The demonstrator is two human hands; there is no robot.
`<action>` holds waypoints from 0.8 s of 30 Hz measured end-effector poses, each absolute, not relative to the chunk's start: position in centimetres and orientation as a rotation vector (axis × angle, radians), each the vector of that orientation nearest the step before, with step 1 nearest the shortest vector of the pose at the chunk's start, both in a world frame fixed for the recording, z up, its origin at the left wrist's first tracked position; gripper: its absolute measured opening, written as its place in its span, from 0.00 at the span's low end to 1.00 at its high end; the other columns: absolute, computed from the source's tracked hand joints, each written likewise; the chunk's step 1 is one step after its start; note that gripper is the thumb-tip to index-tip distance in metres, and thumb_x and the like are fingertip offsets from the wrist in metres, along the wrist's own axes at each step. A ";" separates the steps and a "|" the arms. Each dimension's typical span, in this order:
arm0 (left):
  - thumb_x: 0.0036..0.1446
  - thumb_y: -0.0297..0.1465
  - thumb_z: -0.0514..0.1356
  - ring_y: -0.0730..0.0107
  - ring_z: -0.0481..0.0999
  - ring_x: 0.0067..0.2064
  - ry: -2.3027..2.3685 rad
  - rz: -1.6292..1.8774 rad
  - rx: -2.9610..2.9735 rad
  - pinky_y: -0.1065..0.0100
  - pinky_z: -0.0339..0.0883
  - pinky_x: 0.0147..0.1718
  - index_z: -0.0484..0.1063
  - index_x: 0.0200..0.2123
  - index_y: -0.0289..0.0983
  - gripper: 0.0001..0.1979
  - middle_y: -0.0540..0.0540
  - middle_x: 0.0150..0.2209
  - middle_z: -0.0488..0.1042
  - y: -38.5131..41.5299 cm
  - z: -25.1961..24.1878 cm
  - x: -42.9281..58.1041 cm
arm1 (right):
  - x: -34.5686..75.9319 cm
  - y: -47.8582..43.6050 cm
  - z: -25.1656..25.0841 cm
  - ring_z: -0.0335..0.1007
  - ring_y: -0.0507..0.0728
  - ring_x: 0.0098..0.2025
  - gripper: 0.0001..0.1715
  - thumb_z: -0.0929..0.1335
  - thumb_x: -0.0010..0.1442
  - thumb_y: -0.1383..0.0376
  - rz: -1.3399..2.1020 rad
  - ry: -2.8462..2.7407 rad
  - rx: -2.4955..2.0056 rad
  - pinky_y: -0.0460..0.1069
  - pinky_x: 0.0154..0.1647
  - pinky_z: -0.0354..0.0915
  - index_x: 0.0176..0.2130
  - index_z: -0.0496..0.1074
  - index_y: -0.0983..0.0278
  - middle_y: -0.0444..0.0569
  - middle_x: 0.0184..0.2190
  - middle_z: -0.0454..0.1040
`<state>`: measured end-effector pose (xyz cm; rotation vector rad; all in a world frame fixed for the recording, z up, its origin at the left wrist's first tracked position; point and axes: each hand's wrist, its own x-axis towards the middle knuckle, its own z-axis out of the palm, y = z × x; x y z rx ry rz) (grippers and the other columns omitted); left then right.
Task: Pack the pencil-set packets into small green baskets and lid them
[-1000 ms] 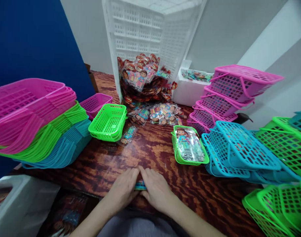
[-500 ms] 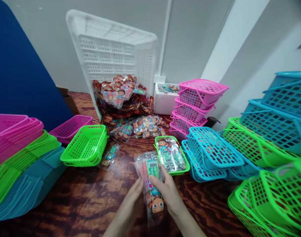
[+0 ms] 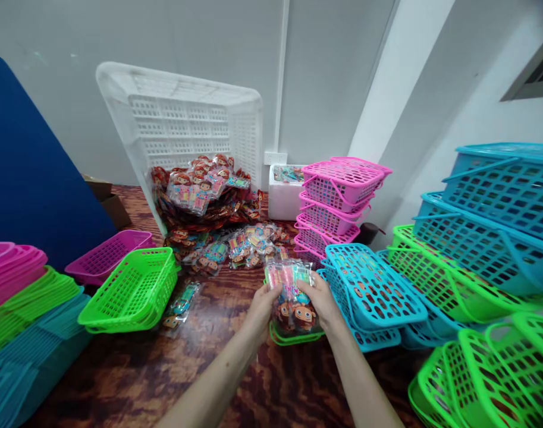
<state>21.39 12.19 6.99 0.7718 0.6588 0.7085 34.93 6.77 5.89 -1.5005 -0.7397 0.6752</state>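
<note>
Both my hands grip a bunch of clear plastic packets [image 3: 293,291] with cartoon faces and coloured strips inside. My left hand [image 3: 263,306] is closed on their left side, my right hand [image 3: 321,300] on their right, thumbs on top. The packets are over a small green basket [image 3: 295,340], covering most of it; only its rim shows. To the left, one loose packet [image 3: 182,304] lies on the table beside an upright green basket [image 3: 131,291].
A large white crate [image 3: 179,128] lies tipped toward me, packets spilling out. Filled pink baskets [image 3: 338,196] are stacked by a white foam box [image 3: 283,199]. Blue baskets [image 3: 373,285] and green baskets [image 3: 489,380] crowd the right. Nested baskets [image 3: 34,321] stand at left.
My hands have moved forward with the packets, from in front of the green basket to over it. The left hand now grips the packets' left side. The view has shifted.
</note>
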 end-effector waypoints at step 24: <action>0.63 0.35 0.57 0.50 0.67 0.57 1.224 0.972 2.226 0.51 0.64 0.54 0.69 0.58 0.37 0.21 0.36 0.56 0.67 12.7 3.2 21.5 | 35.2 8.6 5.7 0.65 0.67 0.51 0.22 0.59 0.69 0.62 -0.171 -1.381 -2.483 0.56 0.49 0.61 0.57 0.69 0.68 0.61 0.47 0.73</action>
